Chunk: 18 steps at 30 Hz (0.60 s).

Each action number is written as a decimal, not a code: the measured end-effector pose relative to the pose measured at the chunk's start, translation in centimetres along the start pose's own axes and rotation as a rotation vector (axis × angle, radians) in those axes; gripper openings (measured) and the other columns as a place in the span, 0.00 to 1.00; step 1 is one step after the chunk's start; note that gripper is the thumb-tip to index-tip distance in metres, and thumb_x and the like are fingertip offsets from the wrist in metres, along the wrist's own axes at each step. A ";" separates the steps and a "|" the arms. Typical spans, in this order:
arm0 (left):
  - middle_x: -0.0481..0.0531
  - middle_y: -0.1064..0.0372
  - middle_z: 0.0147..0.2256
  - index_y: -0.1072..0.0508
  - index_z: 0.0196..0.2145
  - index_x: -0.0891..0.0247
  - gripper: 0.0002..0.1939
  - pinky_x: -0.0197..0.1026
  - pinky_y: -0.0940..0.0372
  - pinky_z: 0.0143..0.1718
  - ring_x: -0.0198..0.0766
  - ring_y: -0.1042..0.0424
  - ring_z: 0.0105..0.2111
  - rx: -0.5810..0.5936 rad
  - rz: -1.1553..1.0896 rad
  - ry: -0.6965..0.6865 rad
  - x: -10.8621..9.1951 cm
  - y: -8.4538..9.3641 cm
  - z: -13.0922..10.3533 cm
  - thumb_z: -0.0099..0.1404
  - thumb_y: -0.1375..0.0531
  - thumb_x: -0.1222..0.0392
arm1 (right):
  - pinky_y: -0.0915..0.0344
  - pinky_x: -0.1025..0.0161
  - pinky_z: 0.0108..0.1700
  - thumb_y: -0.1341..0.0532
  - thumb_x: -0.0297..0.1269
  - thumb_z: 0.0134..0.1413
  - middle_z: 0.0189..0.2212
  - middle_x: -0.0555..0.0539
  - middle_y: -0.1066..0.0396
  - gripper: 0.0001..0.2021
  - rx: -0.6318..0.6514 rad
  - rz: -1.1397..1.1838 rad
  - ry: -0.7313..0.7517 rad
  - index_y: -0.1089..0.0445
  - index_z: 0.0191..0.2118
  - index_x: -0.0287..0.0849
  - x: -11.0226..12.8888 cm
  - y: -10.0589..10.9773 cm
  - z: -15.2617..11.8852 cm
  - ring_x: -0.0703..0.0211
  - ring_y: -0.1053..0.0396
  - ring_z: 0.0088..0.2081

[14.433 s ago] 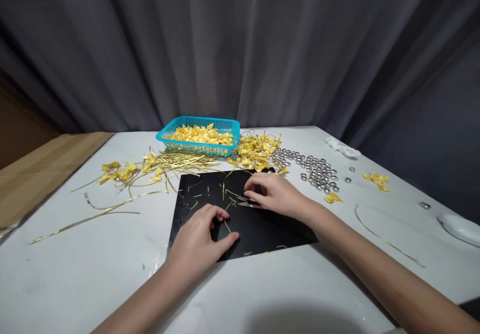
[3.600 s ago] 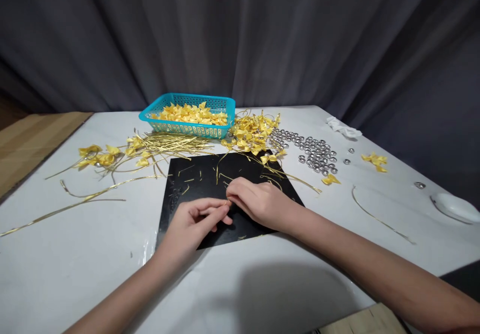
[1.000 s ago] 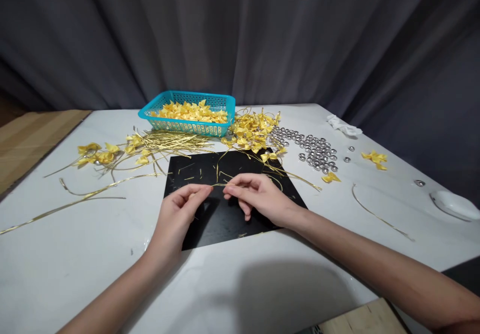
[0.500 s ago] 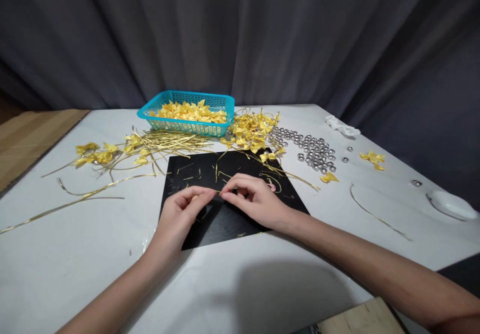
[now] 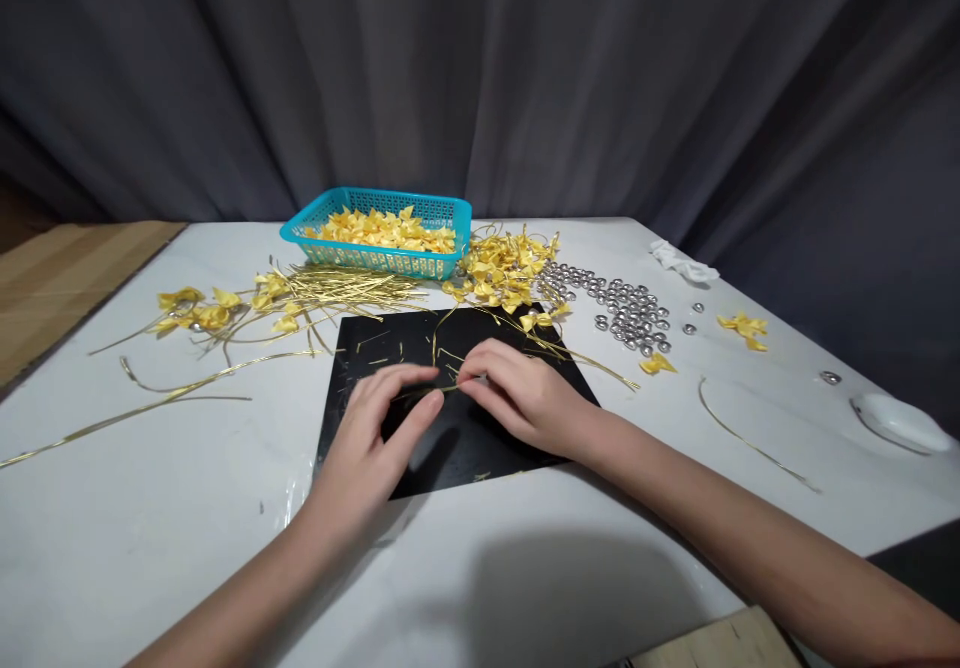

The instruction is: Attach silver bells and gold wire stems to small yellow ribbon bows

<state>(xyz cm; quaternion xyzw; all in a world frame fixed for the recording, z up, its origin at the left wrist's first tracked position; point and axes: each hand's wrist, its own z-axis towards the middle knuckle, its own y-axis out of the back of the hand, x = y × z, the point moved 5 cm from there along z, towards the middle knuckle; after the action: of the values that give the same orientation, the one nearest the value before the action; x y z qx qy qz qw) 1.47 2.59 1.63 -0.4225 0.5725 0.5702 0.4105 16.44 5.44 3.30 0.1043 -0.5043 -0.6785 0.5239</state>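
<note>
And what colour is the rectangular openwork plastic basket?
The rectangular openwork plastic basket is turquoise blue; it shows best in the head view.

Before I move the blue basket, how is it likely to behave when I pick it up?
The blue basket looks like thin, perforated plastic, so it's probably light and fairly stiff. Its wide, low shape suggests it would slide rather than tip. The yellow pieces heaped loosely inside could spill if it tilts.

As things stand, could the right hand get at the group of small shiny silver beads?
Probably yes: the right hand is near the beads, with nothing tall between, but it seems to pinch a thin gold-coloured wire.
</note>
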 end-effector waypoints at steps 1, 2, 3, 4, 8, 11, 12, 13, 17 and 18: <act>0.52 0.32 0.47 0.27 0.42 0.60 0.15 0.40 0.50 0.52 0.42 0.40 0.51 -0.018 0.001 -0.040 -0.2 0.0 -0.1 0.57 0.41 0.53 | 0.37 0.68 0.30 0.51 0.33 0.62 0.34 0.44 0.32 0.07 0.018 -0.047 0.025 0.37 0.37 0.40 0.5 -0.1 0.0 0.61 0.33 0.34; 0.52 0.33 0.48 0.29 0.45 0.59 0.17 0.39 0.50 0.53 0.41 0.41 0.52 -0.002 -0.037 -0.041 -0.3 -0.1 -0.2 0.57 0.42 0.53 | 0.37 0.68 0.28 0.51 0.33 0.62 0.33 0.44 0.31 0.08 0.025 -0.093 0.053 0.37 0.37 0.40 0.9 -0.1 0.0 0.62 0.32 0.33; 0.53 0.32 0.46 0.31 0.46 0.60 0.19 0.39 0.48 0.51 0.41 0.38 0.50 0.049 -0.103 -0.009 -0.1 -0.5 -0.2 0.58 0.43 0.53 | 0.38 0.69 0.27 0.52 0.33 0.63 0.33 0.44 0.31 0.09 0.027 -0.133 0.070 0.37 0.37 0.40 1.2 -0.2 0.0 0.62 0.31 0.33; 0.52 0.30 0.41 0.32 0.47 0.61 0.19 0.38 0.43 0.47 0.39 0.34 0.44 0.118 -0.178 0.044 0.1 -1.0 -0.3 0.59 0.43 0.52 | 0.38 0.69 0.26 0.52 0.34 0.63 0.33 0.44 0.31 0.09 0.019 -0.163 0.079 0.36 0.37 0.39 1.4 -0.2 -0.1 0.63 0.31 0.32; 0.42 0.41 0.20 0.30 0.39 0.63 0.16 0.33 0.48 0.22 0.30 0.44 0.19 0.233 -0.296 0.186 1.1 -2.2 -0.6 0.59 0.43 0.50 | 0.38 0.71 0.25 0.52 0.34 0.63 0.34 0.45 0.30 0.10 0.003 -0.185 0.060 0.35 0.38 0.39 1.2 -0.3 -0.3 0.64 0.30 0.32; 0.40 0.50 0.18 0.30 0.30 0.63 0.14 0.33 0.57 0.19 0.28 0.54 0.18 0.191 -0.314 0.222 1.5 -2.2 -0.6 0.58 0.42 0.49 | 0.37 0.70 0.26 0.52 0.35 0.63 0.34 0.45 0.30 0.10 -0.005 -0.159 0.082 0.35 0.38 0.39 1.2 -0.4 -0.4 0.64 0.30 0.34; 0.40 0.51 0.18 0.31 0.28 0.63 0.14 0.34 0.59 0.19 0.28 0.56 0.18 0.188 -0.323 0.228 1.5 -2.2 -0.5 0.57 0.41 0.48 | 0.37 0.70 0.26 0.51 0.34 0.63 0.33 0.46 0.30 0.10 -0.019 -0.149 0.085 0.35 0.37 0.40 1.2 -0.4 -0.4 0.64 0.31 0.34; 0.39 0.51 0.18 0.32 0.27 0.63 0.15 0.34 0.60 0.19 0.28 0.57 0.18 0.187 -0.328 0.235 1.5 -2.2 -0.5 0.57 0.41 0.48 | 0.37 0.70 0.26 0.51 0.34 0.63 0.33 0.46 0.30 0.09 -0.033 -0.140 0.081 0.35 0.37 0.40 1.1 -0.4 -0.4 0.64 0.31 0.34; 0.39 0.54 0.18 0.32 0.26 0.63 0.15 0.34 0.62 0.19 0.28 0.59 0.18 0.192 -0.332 0.258 1.5 -2.1 -0.6 0.56 0.41 0.47 | 0.37 0.70 0.25 0.51 0.32 0.62 0.33 0.44 0.31 0.08 -0.068 -0.121 0.038 0.36 0.36 0.40 0.6 -0.4 -0.4 0.62 0.31 0.34; 0.39 0.54 0.18 0.33 0.26 0.63 0.15 0.34 0.62 0.19 0.28 0.59 0.18 0.193 -0.339 0.261 1.5 -2.1 -0.6 0.57 0.41 0.48 | 0.36 0.69 0.26 0.51 0.31 0.61 0.33 0.44 0.31 0.07 -0.069 -0.116 0.027 0.36 0.36 0.39 0.5 -0.4 -0.4 0.62 0.32 0.34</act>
<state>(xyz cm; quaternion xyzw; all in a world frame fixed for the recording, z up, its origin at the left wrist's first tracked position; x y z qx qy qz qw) 3.05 2.03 -0.45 -0.5417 0.5934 0.3763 0.4613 16.22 4.78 2.98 0.1245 -0.4668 -0.7231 0.4938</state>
